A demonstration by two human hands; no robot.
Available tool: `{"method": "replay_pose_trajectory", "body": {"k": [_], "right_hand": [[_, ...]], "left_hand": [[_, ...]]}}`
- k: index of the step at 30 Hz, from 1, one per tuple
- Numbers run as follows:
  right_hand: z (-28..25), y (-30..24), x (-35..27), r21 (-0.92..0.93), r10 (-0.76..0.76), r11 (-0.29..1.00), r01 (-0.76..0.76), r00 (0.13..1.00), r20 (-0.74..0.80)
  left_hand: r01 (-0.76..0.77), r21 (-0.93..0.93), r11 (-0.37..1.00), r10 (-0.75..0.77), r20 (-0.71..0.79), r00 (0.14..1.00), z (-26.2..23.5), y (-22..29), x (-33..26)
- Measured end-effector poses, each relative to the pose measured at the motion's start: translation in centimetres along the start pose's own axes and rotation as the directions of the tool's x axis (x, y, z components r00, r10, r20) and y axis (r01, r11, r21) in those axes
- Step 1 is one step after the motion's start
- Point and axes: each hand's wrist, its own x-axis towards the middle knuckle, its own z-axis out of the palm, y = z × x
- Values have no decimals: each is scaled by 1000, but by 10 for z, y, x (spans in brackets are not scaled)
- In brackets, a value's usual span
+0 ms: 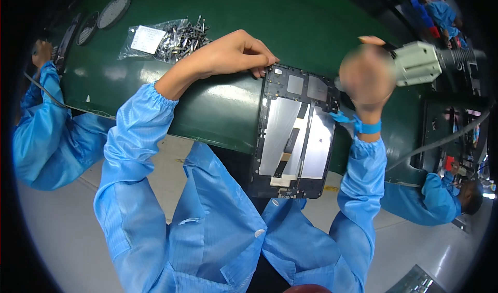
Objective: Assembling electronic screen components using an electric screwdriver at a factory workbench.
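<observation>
A tablet computer with its back off [296, 137] stands tilted at the near edge of the bench, its black frame, silver battery panels and flat ribbon cables showing. My left hand [236, 54] pinches its upper left corner between thumb and fingers. Close to the upper right corner is my right hand [367, 78], badly blurred, so its fingers and anything in them cannot be made out. A blue wrist strap [369, 127] circles that wrist. Just right of this hand is a pale grey-green device [417, 63] on a ribbed hose; whether they touch is unclear.
A clear plastic bag [136, 43] with a pile of small metal parts [182, 40] lies on the green bench [290, 13]. Two round dishes [113, 11] sit at the far left. Co-workers in blue [44, 132] sit on both sides. A grey cable [441, 141] crosses at right.
</observation>
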Motion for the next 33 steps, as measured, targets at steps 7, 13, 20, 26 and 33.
{"method": "replay_pose_trajectory", "body": {"k": [7, 13, 20, 26, 33], "right_hand": [[79, 20, 10, 100, -19, 995, -5, 972, 235], [79, 37, 13, 196, -38, 980, -19, 959, 281], [79, 44, 13, 150, -37, 989, -8, 955, 294], [72, 45, 14, 149, -42, 989, 3, 965, 259], [83, 44, 13, 89, -40, 996, 13, 952, 302]], "left_hand": [[-79, 14, 997, 78, 83, 994, 1, -9, 0], [-128, 45, 991, 126, 62, 990, 3, -13, -1], [-139, 71, 988, 136, 40, 990, 2, -14, 0], [-2, 35, 999, -6, 246, 969, -12, -2, 4], [-131, 21, 991, 127, 142, 982, -7, -2, -4]]}}
